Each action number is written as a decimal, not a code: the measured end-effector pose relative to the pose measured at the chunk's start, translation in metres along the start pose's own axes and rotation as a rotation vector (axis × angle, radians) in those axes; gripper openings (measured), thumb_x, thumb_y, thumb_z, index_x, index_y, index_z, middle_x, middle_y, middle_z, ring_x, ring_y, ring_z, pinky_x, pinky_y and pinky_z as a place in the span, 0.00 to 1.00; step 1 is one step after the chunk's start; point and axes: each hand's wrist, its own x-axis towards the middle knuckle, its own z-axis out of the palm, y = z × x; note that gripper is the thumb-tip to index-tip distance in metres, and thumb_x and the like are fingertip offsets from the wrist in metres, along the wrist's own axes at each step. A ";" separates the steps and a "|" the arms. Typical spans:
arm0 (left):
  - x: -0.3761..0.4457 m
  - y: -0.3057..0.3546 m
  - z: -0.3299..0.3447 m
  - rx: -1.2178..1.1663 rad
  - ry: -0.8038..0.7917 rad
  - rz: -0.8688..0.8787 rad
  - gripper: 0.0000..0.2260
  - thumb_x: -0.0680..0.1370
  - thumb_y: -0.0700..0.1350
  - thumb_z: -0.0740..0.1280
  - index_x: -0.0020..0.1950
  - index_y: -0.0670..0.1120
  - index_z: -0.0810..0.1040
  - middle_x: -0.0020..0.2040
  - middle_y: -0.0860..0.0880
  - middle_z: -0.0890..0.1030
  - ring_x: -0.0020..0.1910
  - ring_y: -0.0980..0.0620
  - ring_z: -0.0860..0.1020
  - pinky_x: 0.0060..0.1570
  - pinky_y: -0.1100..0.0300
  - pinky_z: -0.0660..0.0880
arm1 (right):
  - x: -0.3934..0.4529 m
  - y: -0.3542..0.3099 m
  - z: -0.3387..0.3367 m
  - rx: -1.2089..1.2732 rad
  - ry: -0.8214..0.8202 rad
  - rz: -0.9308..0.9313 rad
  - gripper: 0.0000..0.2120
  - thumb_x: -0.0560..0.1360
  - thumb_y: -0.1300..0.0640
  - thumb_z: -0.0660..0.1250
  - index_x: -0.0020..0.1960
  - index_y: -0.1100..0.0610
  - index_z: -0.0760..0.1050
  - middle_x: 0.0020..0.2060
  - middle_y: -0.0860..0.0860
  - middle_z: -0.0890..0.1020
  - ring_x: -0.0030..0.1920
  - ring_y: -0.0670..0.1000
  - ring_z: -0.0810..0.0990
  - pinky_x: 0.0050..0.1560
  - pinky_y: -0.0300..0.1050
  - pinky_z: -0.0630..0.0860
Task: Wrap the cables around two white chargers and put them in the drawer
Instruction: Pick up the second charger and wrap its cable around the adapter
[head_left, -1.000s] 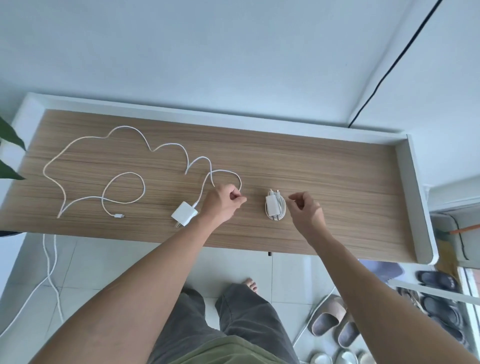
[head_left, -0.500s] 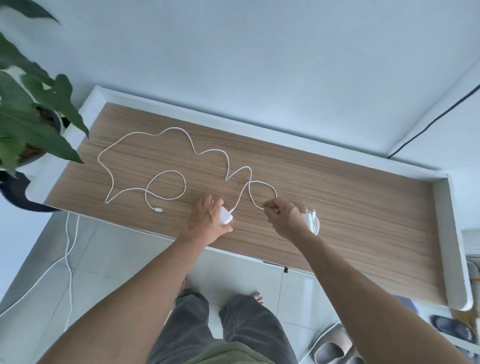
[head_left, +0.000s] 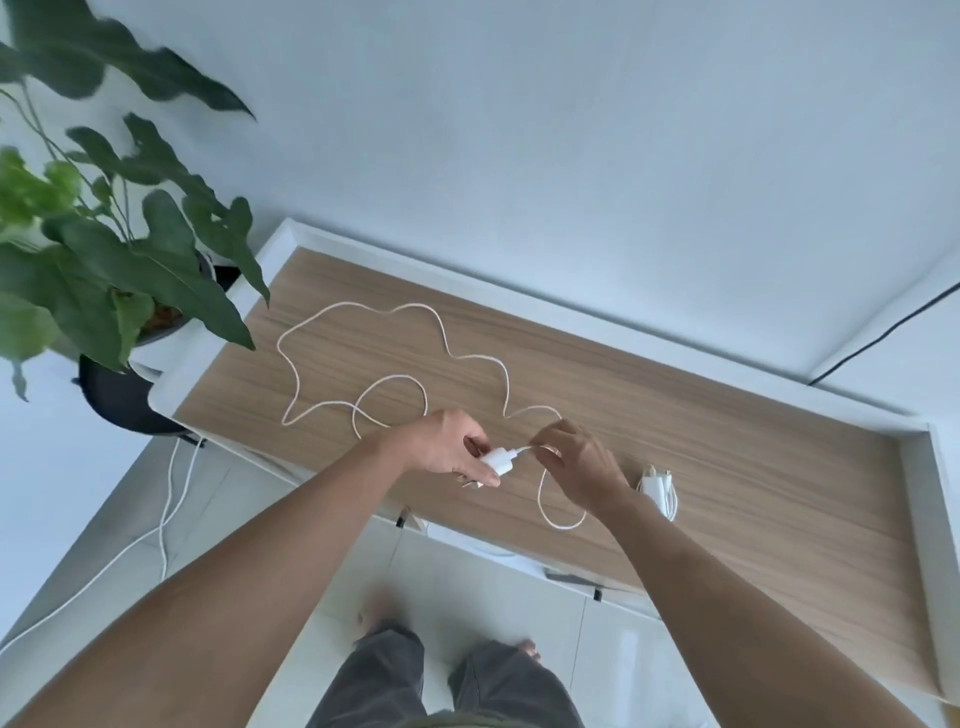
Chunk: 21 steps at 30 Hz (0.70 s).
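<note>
Second charger's wrapping begins: the left hand (head_left: 448, 451) grips the white charger (head_left: 497, 460) above the tabletop's (head_left: 753, 467) front edge, the right hand (head_left: 579, 464) pinches its cable (head_left: 395, 332). Next, loop it around; the wrapped charger (head_left: 658, 490) waits just right.

Loose cable (head_left: 395, 332) on tabletop (head_left: 727, 447), left half; wrapped charger (head_left: 658, 488) right of both hands; plant (head_left: 104, 249) beyond left end.
</note>
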 end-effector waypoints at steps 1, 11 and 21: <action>-0.007 0.006 -0.008 -0.025 -0.007 -0.001 0.15 0.69 0.53 0.80 0.52 0.50 0.87 0.46 0.51 0.89 0.43 0.53 0.86 0.48 0.59 0.79 | 0.004 -0.006 -0.010 0.008 -0.007 0.016 0.07 0.79 0.53 0.70 0.54 0.52 0.84 0.52 0.49 0.85 0.51 0.56 0.83 0.46 0.46 0.73; -0.066 0.059 -0.073 0.169 0.122 0.107 0.13 0.70 0.45 0.75 0.52 0.48 0.78 0.43 0.52 0.82 0.40 0.49 0.80 0.39 0.59 0.72 | 0.036 -0.089 -0.138 -0.253 0.114 -0.178 0.22 0.75 0.36 0.68 0.37 0.54 0.69 0.34 0.47 0.75 0.36 0.55 0.74 0.39 0.46 0.64; -0.146 0.062 -0.148 -0.396 0.187 0.440 0.20 0.72 0.35 0.79 0.63 0.43 0.83 0.60 0.41 0.86 0.56 0.49 0.84 0.59 0.56 0.78 | 0.047 -0.134 -0.205 -0.441 0.348 -0.419 0.25 0.83 0.42 0.55 0.35 0.58 0.66 0.30 0.51 0.71 0.29 0.59 0.69 0.32 0.48 0.66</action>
